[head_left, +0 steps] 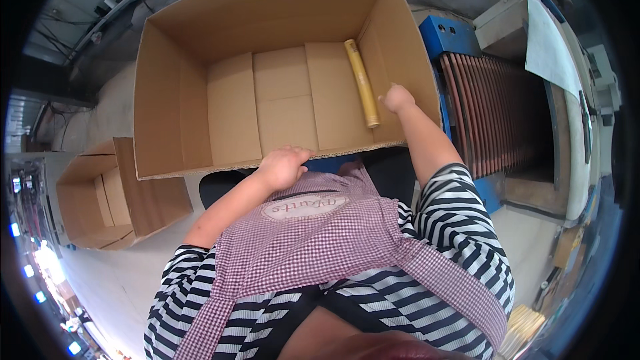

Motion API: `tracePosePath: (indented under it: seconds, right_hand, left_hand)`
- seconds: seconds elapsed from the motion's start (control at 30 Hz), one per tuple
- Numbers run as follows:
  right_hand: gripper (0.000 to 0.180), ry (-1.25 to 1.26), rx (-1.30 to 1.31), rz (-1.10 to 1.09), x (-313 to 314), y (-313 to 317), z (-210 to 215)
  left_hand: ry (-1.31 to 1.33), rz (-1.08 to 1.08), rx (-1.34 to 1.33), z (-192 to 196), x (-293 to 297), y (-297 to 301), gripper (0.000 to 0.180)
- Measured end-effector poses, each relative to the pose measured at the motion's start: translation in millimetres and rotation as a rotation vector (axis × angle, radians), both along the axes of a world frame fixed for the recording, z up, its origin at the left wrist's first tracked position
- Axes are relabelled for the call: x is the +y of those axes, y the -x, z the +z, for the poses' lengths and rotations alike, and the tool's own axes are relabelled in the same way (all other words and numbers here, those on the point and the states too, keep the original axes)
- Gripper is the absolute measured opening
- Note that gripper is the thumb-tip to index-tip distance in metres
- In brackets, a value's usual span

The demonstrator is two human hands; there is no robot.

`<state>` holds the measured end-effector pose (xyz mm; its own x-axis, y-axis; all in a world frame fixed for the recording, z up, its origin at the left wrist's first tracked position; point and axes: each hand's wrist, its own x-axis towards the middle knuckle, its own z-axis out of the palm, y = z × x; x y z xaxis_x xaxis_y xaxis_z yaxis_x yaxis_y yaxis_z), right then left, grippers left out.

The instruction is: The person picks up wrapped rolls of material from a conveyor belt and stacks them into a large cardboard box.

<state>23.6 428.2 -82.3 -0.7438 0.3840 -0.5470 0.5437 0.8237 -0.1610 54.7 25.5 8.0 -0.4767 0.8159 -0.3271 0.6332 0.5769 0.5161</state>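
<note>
A large open cardboard box (285, 117) stands in front of me. Inside it, along the right wall, lies a long yellow tube (362, 87), slightly slanted. My right hand (399, 99) reaches into the box just right of the tube's near half. Its thumb and a finger point apart, with a gap between them and the tube; the other fingers are mostly hidden. At the near rim, my left hand (285, 165) grips the box edge, fingers over the top and thumb on the outer side.
A smaller open cardboard box (120, 193) sits lower at the left. Close on the right is a machine with a row of reddish-brown rollers (493, 113) and a blue control box (450, 37). A pale sheet (550, 43) hangs over its side. Cables run behind the large box.
</note>
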Motion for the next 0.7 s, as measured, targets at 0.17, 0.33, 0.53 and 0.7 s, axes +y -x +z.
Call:
tracePosePath:
  seconds: [0.17, 0.33, 0.53, 0.7]
  right_hand:
    - [0.056, 0.392, 0.444, -0.074, -61, -58, 70]
    - [0.044, 0.377, 0.783, -0.109, -101, -136, 92]
    - [0.042, 0.005, 0.836, 0.246, -89, -173, 78]
    - [0.047, -0.167, 0.800, 0.268, -106, -175, 60]
  left_hand:
    - [0.000, 0.011, -0.033, 6, 2, 3, 0.042]
    - [0.023, 0.021, -0.013, 9, 2, -6, 0.044]
    - [0.019, 0.029, 0.012, 7, 2, -16, 0.044]
    - [0.006, 0.054, 0.052, 8, 5, -13, 0.043]
